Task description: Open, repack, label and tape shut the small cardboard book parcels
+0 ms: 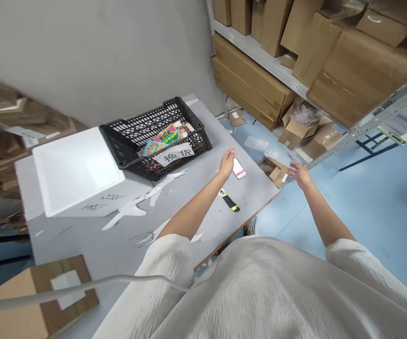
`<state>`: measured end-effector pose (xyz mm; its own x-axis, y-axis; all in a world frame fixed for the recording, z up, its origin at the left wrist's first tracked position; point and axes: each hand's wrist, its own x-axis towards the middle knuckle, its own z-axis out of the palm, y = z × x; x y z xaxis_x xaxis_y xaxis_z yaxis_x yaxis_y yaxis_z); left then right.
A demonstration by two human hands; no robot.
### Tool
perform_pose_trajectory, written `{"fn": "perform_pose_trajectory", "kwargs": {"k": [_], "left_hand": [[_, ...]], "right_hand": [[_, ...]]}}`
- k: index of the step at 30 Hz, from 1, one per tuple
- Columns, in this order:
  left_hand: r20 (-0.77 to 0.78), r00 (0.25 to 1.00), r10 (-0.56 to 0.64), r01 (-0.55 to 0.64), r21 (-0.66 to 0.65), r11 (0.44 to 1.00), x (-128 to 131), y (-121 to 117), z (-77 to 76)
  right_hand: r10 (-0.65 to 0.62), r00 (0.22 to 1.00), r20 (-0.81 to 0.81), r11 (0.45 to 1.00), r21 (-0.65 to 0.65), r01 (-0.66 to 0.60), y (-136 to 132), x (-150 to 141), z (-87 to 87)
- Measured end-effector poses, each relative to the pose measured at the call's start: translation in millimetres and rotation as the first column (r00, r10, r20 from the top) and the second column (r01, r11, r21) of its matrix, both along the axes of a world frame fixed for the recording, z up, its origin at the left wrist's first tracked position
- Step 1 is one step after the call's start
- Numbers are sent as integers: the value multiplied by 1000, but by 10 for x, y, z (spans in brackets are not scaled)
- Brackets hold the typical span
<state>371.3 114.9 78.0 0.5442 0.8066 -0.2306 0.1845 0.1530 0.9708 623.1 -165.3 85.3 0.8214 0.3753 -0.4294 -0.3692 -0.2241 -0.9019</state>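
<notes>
My left hand (pixel 227 162) is over the right end of the grey table, seen from its side with the fingers extended and nothing visible in it. Just right of it lies a phone (pixel 239 168) with a lit screen; whether they touch I cannot tell. A black and yellow utility knife (pixel 230 201) rests on the table below that hand. Past the table's edge, my right hand (pixel 300 174) is held out in the air with its fingers apart, holding nothing. Beyond it on the floor stands an opened cardboard box (pixel 275 170).
A black crate (pixel 154 165) with colourful booklets and a white bin (pixel 79 174) stand on the table (pixel 107 254). Torn paper scraps (pixel 131 209) lie before them. A cable (pixel 118 278) crosses near a carton (pixel 37 296). Shelving (pixel 259 54) with boxes stands at right.
</notes>
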Motion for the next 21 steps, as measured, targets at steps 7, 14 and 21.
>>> {"fn": "perform_pose_trajectory", "kwargs": {"k": [7,14,21], "left_hand": [[-69,993,99,-101,-23,995,-649,-57,55],[-100,961,257,-263,-53,963,-1487,-195,127],[-78,919,387,-392,-56,918,-2332,-396,165]], "right_hand": [[239,971,-12,971,20,-239,569,-228,-45],[454,888,-74,891,29,-453,1090,-731,-136],[641,763,-87,766,4,-643,1499,-1501,-106]]}}
